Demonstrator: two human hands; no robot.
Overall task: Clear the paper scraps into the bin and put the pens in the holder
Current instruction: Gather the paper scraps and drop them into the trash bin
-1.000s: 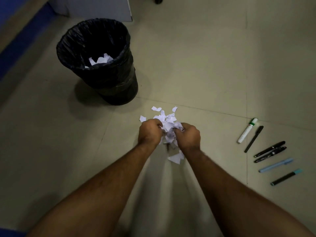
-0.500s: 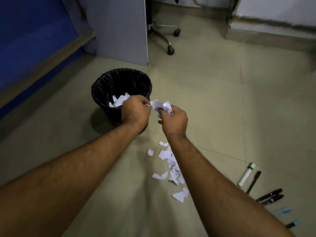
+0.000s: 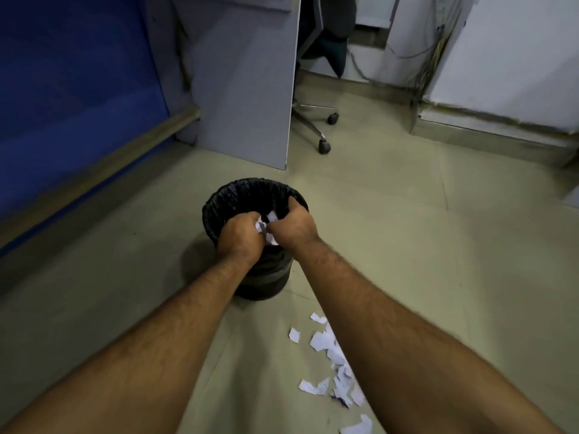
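Note:
A black bin (image 3: 238, 191) lined with a black bag stands on the floor in the middle of the view. My left hand (image 3: 239, 234) and my right hand (image 3: 293, 228) are side by side over its mouth, and together they grip a bunch of white paper scraps (image 3: 266, 228) between them. Several more white scraps (image 3: 332, 364) lie scattered on the floor between the bin and me, partly behind my right forearm. No pens and no holder are in view.
A grey partition panel (image 3: 247, 89) stands behind the bin, with an office chair's wheeled base (image 3: 324, 145) beside it. A blue wall (image 3: 62, 89) runs along the left. A white cabinet (image 3: 507, 57) is at the back right. Pale floor tiles surround the bin.
Both hands lifted the bunch of scraps off the floor pile and carried it forward over the bin. The view tilted up, so the pens at the right dropped out of sight.

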